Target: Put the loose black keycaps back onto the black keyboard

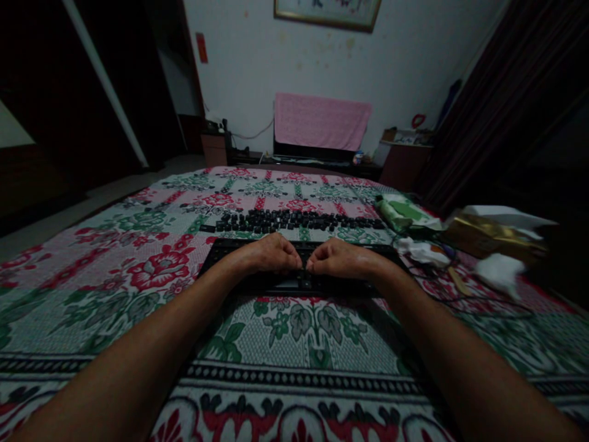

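Note:
A black keyboard frame [230,250] lies on a floral bedspread [151,270] in front of me. Both hands rest on its middle, close together. My left hand [271,253] has its fingers curled down onto the frame. My right hand [338,259] is curled the same way, its fingertips almost touching the left hand's. What the fingers pinch is too small and dark to make out. Behind the frame, several loose black keycaps [294,220] lie in rows on the bedspread.
To the right lie a green-and-white packet [402,213], crumpled white tissue [426,252], a gold box [492,236] and a thin cable [478,301]. A pink cloth [321,121] covers a screen at the far wall. A dark wardrobe stands at the left.

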The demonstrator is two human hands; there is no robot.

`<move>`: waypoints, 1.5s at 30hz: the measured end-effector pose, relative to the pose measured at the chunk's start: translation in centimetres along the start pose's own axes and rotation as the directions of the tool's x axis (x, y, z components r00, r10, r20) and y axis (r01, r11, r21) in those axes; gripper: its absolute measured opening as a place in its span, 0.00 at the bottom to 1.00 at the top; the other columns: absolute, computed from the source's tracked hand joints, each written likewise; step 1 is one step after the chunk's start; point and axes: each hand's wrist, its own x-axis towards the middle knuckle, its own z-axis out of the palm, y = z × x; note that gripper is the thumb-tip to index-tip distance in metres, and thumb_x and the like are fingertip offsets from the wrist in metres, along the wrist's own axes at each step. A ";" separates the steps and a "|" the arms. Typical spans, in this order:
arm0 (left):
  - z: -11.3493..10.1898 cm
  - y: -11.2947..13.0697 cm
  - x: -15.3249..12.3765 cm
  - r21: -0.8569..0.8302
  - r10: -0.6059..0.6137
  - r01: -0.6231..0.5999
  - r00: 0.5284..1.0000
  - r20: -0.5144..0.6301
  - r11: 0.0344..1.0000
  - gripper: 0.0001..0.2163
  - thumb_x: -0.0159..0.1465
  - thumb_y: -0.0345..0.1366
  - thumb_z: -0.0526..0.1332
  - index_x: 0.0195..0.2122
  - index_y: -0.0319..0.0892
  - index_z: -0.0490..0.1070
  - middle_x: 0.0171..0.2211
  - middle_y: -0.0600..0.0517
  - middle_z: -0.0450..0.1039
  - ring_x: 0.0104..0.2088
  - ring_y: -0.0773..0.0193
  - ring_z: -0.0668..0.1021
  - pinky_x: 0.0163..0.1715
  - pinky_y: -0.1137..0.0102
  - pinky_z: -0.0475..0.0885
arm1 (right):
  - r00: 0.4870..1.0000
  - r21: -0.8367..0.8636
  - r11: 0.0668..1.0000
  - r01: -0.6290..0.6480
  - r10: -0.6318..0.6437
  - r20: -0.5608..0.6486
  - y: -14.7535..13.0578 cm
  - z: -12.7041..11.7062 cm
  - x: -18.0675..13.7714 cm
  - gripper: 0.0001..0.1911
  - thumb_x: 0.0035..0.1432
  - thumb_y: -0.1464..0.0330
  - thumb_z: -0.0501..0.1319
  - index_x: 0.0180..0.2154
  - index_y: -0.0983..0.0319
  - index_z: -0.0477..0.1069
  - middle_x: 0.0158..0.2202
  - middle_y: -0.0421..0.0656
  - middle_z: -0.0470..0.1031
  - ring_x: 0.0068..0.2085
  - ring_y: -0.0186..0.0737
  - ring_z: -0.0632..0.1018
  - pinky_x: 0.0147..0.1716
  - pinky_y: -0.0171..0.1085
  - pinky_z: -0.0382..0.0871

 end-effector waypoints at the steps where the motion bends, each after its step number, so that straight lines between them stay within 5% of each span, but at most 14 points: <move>1: 0.0 -0.1 0.0 0.012 0.003 -0.003 1.000 0.004 1.000 0.10 0.47 0.39 0.57 0.26 0.37 0.71 0.14 0.57 0.62 0.15 0.74 0.63 0.15 0.78 0.57 | 1.000 0.000 1.000 -0.008 0.008 -0.001 0.0 0.1 0.1 0.14 0.43 0.61 0.54 0.26 0.65 0.71 0.17 0.35 0.63 0.16 0.25 0.59 0.15 0.27 0.51; 9: 0.2 -0.6 0.2 0.044 0.024 -0.026 0.998 0.056 0.999 0.13 0.47 0.42 0.57 0.29 0.38 0.71 0.16 0.57 0.63 0.16 0.74 0.63 0.15 0.78 0.57 | 1.000 -0.039 0.999 -0.016 0.016 -0.014 -0.1 0.2 0.0 0.13 0.43 0.62 0.54 0.23 0.66 0.69 0.13 0.35 0.58 0.15 0.24 0.55 0.12 0.27 0.47; 20: 1.1 -0.7 1.1 0.238 0.029 -0.018 0.999 -0.043 0.971 0.14 0.45 0.44 0.57 0.26 0.38 0.72 0.15 0.56 0.64 0.17 0.73 0.64 0.15 0.78 0.57 | 1.000 -0.022 1.000 -0.016 0.016 -0.005 -0.4 0.0 0.1 0.10 0.41 0.65 0.55 0.24 0.65 0.69 0.15 0.34 0.58 0.15 0.24 0.57 0.13 0.26 0.50; 45: 1.4 0.1 1.0 0.181 -0.040 0.048 0.998 -0.048 0.982 0.11 0.44 0.40 0.58 0.25 0.38 0.70 0.15 0.56 0.63 0.16 0.73 0.64 0.15 0.78 0.59 | 1.000 -0.007 1.000 0.007 -0.007 0.019 0.0 0.1 0.3 0.09 0.43 0.65 0.56 0.27 0.64 0.67 0.20 0.37 0.64 0.18 0.25 0.65 0.17 0.26 0.62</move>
